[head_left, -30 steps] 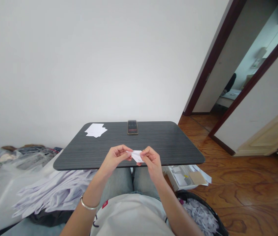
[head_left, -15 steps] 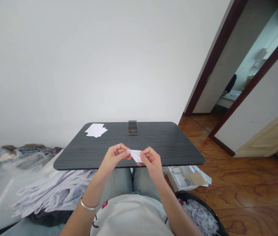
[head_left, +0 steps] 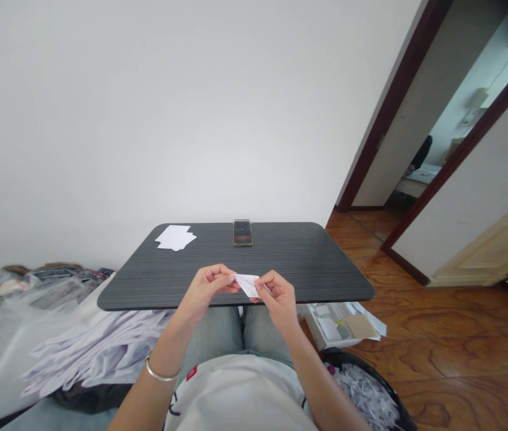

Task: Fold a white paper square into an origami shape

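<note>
Both left hand and right hand pinch one folded paper, grips nearly shut on it, long axis running sideways between them, just over the bench near edge.

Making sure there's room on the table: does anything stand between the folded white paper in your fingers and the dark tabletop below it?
Nothing visible does. The folded white paper, pinched between the left hand and the right hand, is over the dark wood-grain tabletop. The loose white paper sheets and the black smartphone lie farther back.
</note>
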Demonstrator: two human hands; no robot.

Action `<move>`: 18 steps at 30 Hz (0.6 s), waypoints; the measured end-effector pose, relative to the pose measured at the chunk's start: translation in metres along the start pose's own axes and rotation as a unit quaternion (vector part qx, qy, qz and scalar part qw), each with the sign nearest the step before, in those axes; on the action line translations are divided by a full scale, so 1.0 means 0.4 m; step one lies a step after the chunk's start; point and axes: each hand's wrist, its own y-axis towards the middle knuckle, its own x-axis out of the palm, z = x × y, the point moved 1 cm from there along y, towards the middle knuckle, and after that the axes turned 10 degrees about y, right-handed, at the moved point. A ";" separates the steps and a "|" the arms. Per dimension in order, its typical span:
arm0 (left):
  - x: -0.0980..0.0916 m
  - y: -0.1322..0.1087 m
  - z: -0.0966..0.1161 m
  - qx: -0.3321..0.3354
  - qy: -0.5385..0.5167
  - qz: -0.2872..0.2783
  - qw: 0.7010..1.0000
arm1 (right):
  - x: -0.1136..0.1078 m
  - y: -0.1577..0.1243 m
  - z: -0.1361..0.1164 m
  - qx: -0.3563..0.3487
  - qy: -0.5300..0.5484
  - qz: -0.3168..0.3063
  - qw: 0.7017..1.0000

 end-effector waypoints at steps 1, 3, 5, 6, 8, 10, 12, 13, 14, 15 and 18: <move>0.000 0.001 0.000 -0.004 -0.008 -0.002 1.000 | -0.001 -0.001 0.002 -0.003 -0.004 0.003 1.000; -0.002 0.004 -0.003 -0.018 -0.026 -0.011 0.999 | -0.002 -0.001 0.005 -0.011 -0.010 0.004 1.000; -0.003 0.006 -0.007 -0.034 -0.044 -0.023 0.998 | -0.003 -0.002 0.008 -0.019 -0.014 0.001 1.000; -0.003 0.007 -0.009 -0.041 -0.052 -0.028 0.997 | -0.003 -0.002 0.009 -0.023 -0.018 0.000 1.000; 0.000 0.007 -0.010 -0.040 -0.058 -0.029 0.997 | -0.004 -0.001 0.010 -0.027 -0.029 -0.001 0.999; 0.004 0.005 -0.008 -0.025 -0.051 -0.018 0.998 | -0.005 0.000 0.010 -0.028 -0.039 0.003 0.999; 0.010 0.002 -0.004 -0.011 -0.036 -0.009 0.999 | -0.005 0.000 0.010 -0.027 -0.043 0.003 0.999; 0.013 0.000 -0.002 -0.007 -0.029 -0.008 1.000 | -0.004 0.001 0.010 -0.027 -0.042 0.002 0.999; 0.016 0.000 0.000 -0.006 -0.023 -0.008 1.000 | -0.003 0.001 0.010 -0.027 -0.041 -0.001 0.999; 0.019 -0.001 0.001 -0.006 -0.016 -0.010 1.000 | -0.002 0.001 0.011 -0.027 -0.040 -0.004 0.999; 0.024 0.001 0.003 -0.012 0.006 -0.005 1.000 | 0.001 0.000 0.012 -0.026 -0.041 -0.009 0.999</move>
